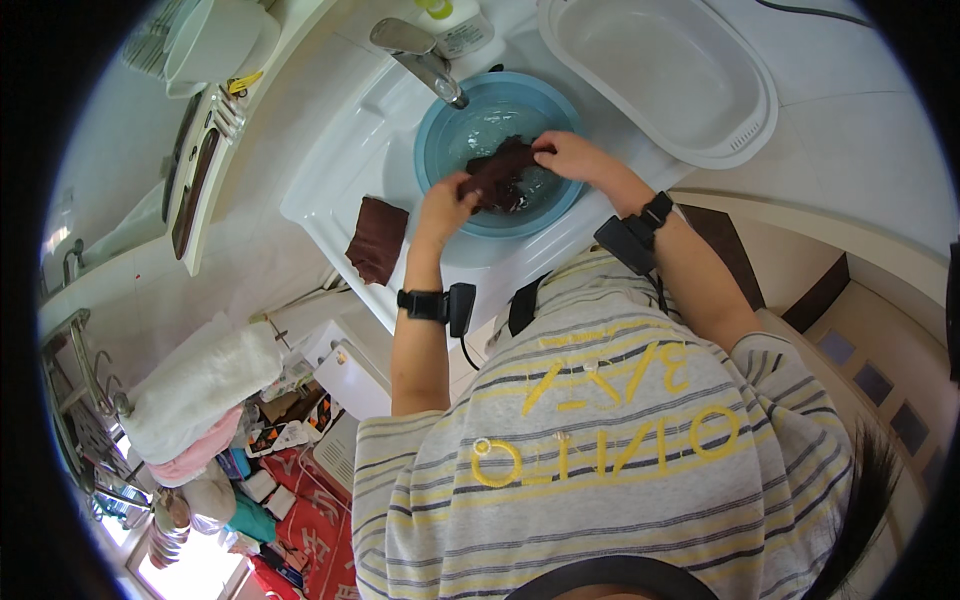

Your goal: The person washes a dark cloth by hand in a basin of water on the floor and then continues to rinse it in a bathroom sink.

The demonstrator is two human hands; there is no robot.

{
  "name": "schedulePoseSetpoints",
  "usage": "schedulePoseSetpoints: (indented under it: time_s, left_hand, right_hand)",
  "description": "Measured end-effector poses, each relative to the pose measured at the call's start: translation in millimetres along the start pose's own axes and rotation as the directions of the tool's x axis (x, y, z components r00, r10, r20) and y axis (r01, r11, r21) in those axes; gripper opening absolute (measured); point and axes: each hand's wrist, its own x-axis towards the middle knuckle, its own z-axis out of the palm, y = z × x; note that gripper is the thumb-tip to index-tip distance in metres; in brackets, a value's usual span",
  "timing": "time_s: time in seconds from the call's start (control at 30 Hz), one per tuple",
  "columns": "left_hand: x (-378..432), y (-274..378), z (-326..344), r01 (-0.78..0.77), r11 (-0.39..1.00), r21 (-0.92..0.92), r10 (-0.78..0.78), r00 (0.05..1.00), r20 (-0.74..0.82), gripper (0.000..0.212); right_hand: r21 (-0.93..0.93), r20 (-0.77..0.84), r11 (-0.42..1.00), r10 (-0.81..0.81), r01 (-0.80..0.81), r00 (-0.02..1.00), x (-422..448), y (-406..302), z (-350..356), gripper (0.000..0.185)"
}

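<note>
A dark brown wet cloth (pixel 504 174) stretches between my two hands over a round blue basin (pixel 422 150) of water. My left hand (pixel 448 206) grips its near left end at the basin's rim. At the far right end, the fingers of my right hand (pixel 571 155) pinch the cloth. Part of it hangs into the water. A second brown cloth (pixel 377 240) lies flat on the white washbasin (pixel 322 202), left of the blue basin. Both wrists carry black strapped devices.
A chrome faucet (pixel 429 67) reaches over the blue basin's far rim, with a white pump bottle (pixel 461 30) behind it. At the right stands a large white plastic tub (pixel 750 112). A wall shelf (pixel 206 172) runs along the left. White fluffy fabric (pixel 202 390) hangs at lower left.
</note>
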Motion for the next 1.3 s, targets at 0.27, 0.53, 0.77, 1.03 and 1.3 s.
schedulePoseSetpoints:
  time_s: [0.27,0.53,0.77,1.03,1.3]
  left_hand:
    - [13.6,22.3,64.6,0.086,0.862,0.499,-0.141,0.987,0.073,0.045]
    - [68.6,28.6,22.9,-0.435,0.824,0.363,0.46,0.888,0.019,0.023]
    - [68.8,-1.6,-29.5,-0.287,0.493,0.822,0.551,0.834,-0.039,0.017]
    - [-10.5,-5.4,-11.9,0.084,0.895,0.437,-0.158,0.978,0.135,0.025]
    - [63.6,-6.6,-10.9,0.055,0.409,-0.911,-0.471,0.867,-0.159,0.025]
  right_hand:
    - [0.161,-0.189,0.985,0.085,-0.055,0.978,-3.6,15.6,26.2,0.03]
    - [-0.371,-0.681,0.928,-0.253,-0.025,0.687,-19.0,15.4,5.1,0.029]
    - [-0.131,-0.459,0.979,0.079,-0.155,0.885,-27.8,23.5,6.9,0.037]
    - [-0.032,-0.462,0.998,0.038,-0.06,0.886,-23.5,39.3,6.4,0.038]
    - [-0.121,-0.458,0.977,0.102,-0.176,0.883,-34.6,22.9,0.2,0.063]
